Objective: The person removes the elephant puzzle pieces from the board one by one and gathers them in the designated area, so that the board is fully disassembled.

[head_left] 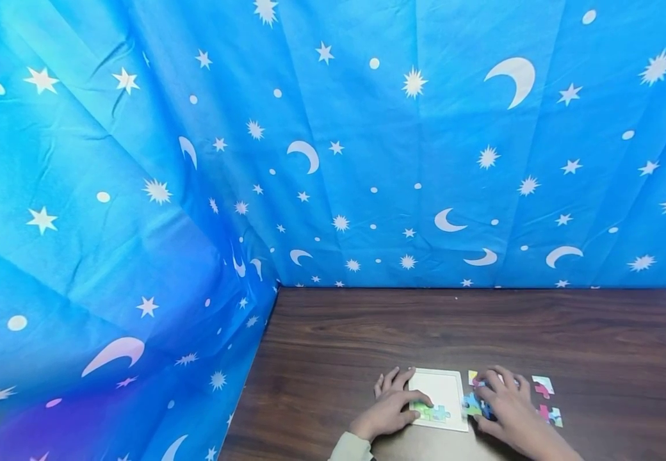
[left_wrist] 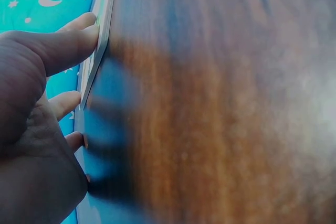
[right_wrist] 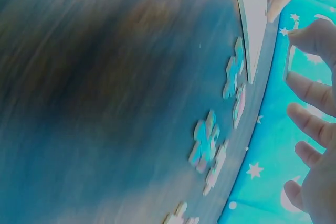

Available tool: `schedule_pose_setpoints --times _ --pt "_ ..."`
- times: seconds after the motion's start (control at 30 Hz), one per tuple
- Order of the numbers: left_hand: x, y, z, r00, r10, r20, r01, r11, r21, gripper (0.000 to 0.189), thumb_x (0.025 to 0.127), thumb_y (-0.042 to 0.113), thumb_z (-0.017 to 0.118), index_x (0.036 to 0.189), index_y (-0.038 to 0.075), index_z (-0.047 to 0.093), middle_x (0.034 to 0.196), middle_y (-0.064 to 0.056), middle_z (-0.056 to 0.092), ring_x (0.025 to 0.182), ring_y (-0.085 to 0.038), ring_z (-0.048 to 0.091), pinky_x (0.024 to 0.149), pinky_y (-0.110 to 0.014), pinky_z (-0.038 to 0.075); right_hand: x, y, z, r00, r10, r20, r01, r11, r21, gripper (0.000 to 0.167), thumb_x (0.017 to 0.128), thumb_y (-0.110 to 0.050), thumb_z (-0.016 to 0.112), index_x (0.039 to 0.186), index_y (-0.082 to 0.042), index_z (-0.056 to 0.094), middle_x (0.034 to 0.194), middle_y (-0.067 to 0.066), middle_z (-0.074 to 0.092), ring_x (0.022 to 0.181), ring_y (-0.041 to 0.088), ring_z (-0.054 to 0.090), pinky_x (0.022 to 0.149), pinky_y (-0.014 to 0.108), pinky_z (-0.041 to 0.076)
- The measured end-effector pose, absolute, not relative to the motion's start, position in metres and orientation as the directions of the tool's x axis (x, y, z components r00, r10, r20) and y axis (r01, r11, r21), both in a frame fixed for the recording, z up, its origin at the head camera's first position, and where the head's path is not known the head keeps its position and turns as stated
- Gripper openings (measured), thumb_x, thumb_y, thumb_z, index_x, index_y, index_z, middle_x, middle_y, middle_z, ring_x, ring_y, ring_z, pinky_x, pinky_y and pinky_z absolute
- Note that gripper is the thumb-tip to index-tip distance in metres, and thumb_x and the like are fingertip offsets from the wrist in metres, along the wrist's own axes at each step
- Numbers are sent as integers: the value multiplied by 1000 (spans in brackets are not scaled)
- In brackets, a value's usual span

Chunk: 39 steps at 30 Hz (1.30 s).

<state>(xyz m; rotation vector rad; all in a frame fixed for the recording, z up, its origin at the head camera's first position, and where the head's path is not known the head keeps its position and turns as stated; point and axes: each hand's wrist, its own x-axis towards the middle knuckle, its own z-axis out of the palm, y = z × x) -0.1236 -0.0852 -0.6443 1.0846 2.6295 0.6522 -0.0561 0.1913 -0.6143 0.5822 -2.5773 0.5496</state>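
Note:
A white puzzle tray (head_left: 447, 386) lies on the table, with green jigsaw pieces (head_left: 440, 413) in its near part. My left hand (head_left: 389, 411) rests over the tray's left side, fingers spread, thumb and a fingertip by the green pieces. In the left wrist view the thumb (left_wrist: 73, 48) touches the tray's edge. Just right of the tray, my right hand (head_left: 508, 406) pinches a blue and green jigsaw piece (head_left: 471, 404); seen edge-on in the right wrist view, that piece (right_wrist: 289, 62) sits raised between thumb and fingertip. The right hand partly hides other pieces beneath it.
Loose jigsaw pieces lie on the table right of the tray, among them a red and white one (head_left: 543, 386) and one with red and blue (head_left: 551, 415). The dark wood table (head_left: 333, 333) meets a blue star-patterned cloth (head_left: 367, 160) behind and to the left.

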Motion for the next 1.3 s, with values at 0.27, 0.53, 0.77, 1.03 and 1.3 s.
schedule_pose_setpoints --times 0.27,0.53,0.77,1.03,1.3 --pt "-124 -84 -641 -709 704 -49 595 633 495 30 90 18 67 115 34 72 162 -7 31 146 -43 20 107 -71 17 -49 207 -599 -894 -261 365 -375 881 -289 33 64 -29 89 86 -16 69 111 14 59 112 45 46 81 73 35" --pt "-124 -83 -644 -714 700 -35 587 625 515 28 89 17 69 113 32 70 161 -7 32 146 -43 21 106 -72 18 -39 230 -594 -919 -253 304 -345 889 -301 30 67 -26 87 87 -22 66 114 14 58 114 47 42 78 73 34" --pt "-124 -82 -648 -728 685 -25 579 635 512 32 88 20 71 116 27 56 159 -6 36 145 -40 27 107 -68 19 -29 255 -593 -946 -227 234 -287 920 -269 35 67 -29 90 92 -14 71 114 18 59 113 50 42 78 74 35" --pt "-126 -83 -653 -760 648 -46 518 647 559 39 89 20 73 119 26 49 161 -3 35 146 -37 26 110 -67 15 -20 284 -592 -984 -149 92 -170 942 -289 40 70 -31 89 100 -9 72 116 21 57 112 54 40 78 77 33" --pt "-126 -81 -651 -765 641 -68 497 654 570 39 88 20 74 117 25 48 161 -2 35 147 -36 25 111 -66 14 2 302 -610 -998 -69 -9 -64 962 -264 41 71 -33 88 97 -8 69 118 26 55 109 57 38 74 77 35"
